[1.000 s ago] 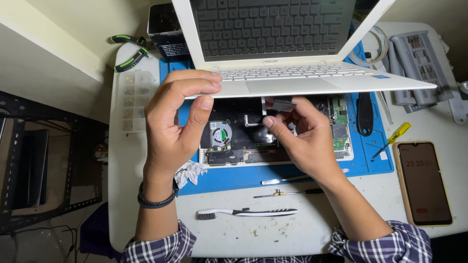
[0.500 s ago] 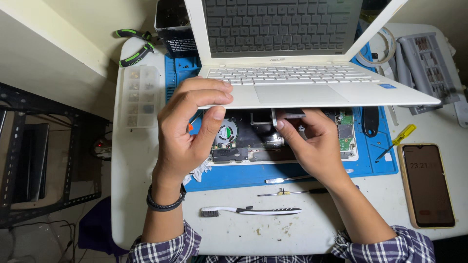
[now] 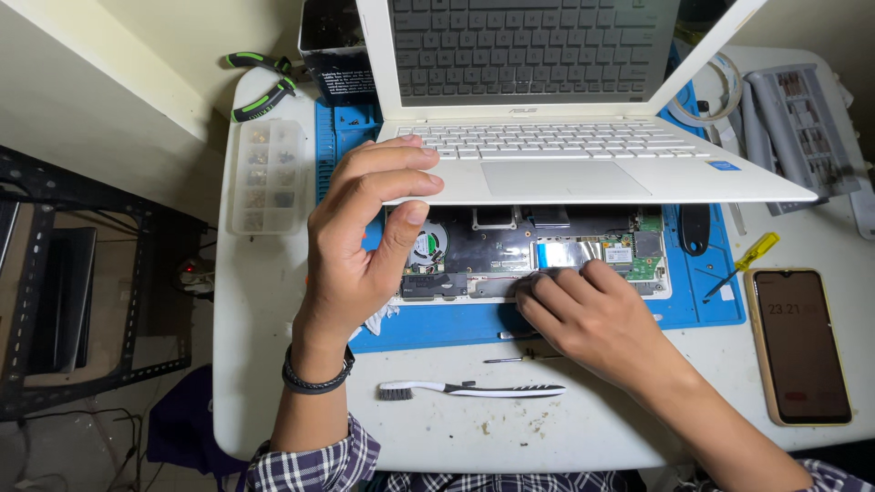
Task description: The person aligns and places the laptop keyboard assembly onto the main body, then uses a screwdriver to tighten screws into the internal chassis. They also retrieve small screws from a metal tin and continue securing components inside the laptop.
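Left hand: my left hand grips the front-left corner of the white laptop top case, fingers curled over the palm rest, thumb underneath, propping it up.
Right hand: my right hand lies fingers together, tips pressed on the lower edge of the open laptop base; whether it pinches anything, I cannot tell.
Progress: case already split, fan and boards exposed; the upper half is not off, only tilted.
Base position: directly beyond my right fingertips, just right of my left thumb, on the blue mat.
Nearby: small screwdriver and brush just nearer than my right hand; phone well to its right.
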